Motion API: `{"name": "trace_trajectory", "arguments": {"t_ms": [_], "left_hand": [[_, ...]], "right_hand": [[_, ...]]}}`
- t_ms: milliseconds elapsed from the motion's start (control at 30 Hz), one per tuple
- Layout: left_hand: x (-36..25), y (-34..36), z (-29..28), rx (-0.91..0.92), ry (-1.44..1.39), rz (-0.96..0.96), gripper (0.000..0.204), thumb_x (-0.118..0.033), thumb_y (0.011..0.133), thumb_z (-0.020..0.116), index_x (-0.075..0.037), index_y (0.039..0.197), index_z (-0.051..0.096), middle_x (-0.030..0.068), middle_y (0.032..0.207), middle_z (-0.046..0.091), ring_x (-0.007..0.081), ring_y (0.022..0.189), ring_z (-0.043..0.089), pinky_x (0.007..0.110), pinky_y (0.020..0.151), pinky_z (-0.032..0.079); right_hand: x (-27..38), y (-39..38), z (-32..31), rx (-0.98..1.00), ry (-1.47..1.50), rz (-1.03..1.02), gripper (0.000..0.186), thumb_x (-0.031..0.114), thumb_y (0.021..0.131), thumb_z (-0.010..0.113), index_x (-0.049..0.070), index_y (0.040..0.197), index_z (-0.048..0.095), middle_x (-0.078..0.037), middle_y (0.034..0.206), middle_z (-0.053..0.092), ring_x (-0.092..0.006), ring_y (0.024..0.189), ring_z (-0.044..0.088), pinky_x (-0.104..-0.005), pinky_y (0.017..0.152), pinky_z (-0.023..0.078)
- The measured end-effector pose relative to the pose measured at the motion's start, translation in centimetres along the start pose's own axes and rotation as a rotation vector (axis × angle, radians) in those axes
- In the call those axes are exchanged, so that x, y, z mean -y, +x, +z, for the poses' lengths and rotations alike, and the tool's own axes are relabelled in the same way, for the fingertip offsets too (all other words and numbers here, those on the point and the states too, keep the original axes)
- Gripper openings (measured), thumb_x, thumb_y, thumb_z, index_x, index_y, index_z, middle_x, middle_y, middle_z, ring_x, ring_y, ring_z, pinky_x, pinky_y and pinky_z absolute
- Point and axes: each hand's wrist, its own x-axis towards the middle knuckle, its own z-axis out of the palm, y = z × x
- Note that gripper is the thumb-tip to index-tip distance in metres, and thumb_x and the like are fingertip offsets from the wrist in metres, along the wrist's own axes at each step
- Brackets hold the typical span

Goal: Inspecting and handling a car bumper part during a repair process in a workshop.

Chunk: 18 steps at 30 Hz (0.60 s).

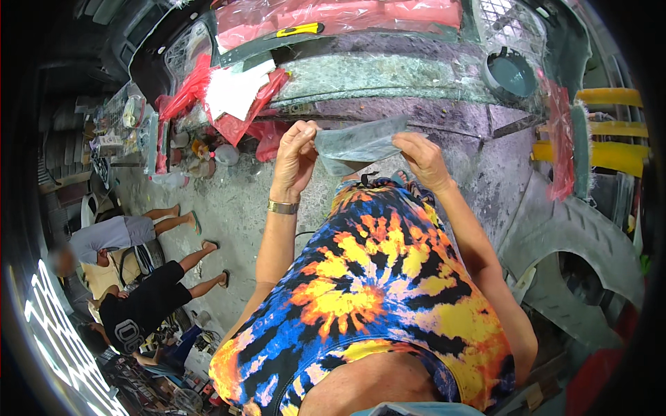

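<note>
Translucent sheet (361,141) sits at 3 o'clock from the left hand (295,156), 9 o'clock from the right hand (427,161). Both hold an end in a narrow pinch (neither nearer). Long axis roughly 9-to-3, bowed.

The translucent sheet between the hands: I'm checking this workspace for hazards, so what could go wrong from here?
The translucent sheet is held near its ends by the left hand and right hand, with its middle unsupported, so it might sag or crease.

The yellow cutter lies loose beyond the hands; a careless reach could knock it or cause a cut, though I can't tell whether its blade is out.
</note>
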Motion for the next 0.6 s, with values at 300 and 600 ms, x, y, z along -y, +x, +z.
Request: {"name": "trace_trajectory", "arguments": {"t_ms": [300,600], "left_hand": [[-2.2,-0.5,-2.0,0.105,0.689,-0.149,0.015,-0.016,0.086,0.069,-0.005,0.079,0.063,-0.0027,0.074,0.055,0.0059,0.067,0.049,0.023,0.062,0.040],[-1.8,1.1,-2.0,0.305,0.923,-0.349,0.023,-0.023,0.087,0.070,-0.003,0.076,0.068,-0.0090,0.067,0.051,0.0015,0.063,0.039,0.021,0.056,0.031]], "right_hand": [[0.5,1.2,-1.5,-0.005,-0.170,-0.165,0.030,-0.001,0.071,0.059,0.009,0.099,0.061,-0.007,0.095,0.062,-0.0266,0.088,0.062,-0.0376,0.080,0.049],[1.4,2.5,-3.0,0.076,-0.269,-0.264,0.020,0.009,0.078,0.056,0.012,0.098,0.061,-0.004,0.096,0.061,-0.0233,0.093,0.060,-0.0370,0.085,0.047]]}}
